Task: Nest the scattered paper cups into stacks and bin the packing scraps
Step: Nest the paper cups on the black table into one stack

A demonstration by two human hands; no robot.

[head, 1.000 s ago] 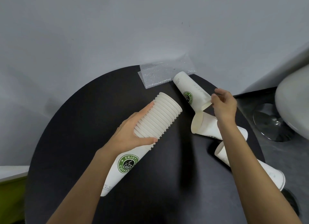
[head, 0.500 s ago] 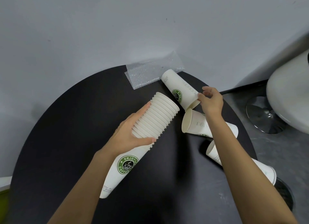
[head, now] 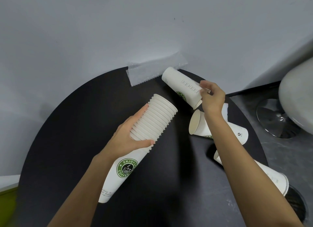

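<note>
Item: tall nested stack of white paper cups [head: 153, 123], left hand [head: 130, 137] fingers wrapped round it, mouth tilted up for receiving. Right hand [head: 211, 99] fingers pinch loose white logo cup [head: 183, 88] by its rim, above round black worktop [head: 76, 133].

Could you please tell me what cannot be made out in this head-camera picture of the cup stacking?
- Cup under the right forearm: its middle is hidden by the arm.
- Near cup by the table edge: its mouth is covered by the same arm.
- Small print on the stack in the left hand: too small to read.
- Bin: none in view.
</note>
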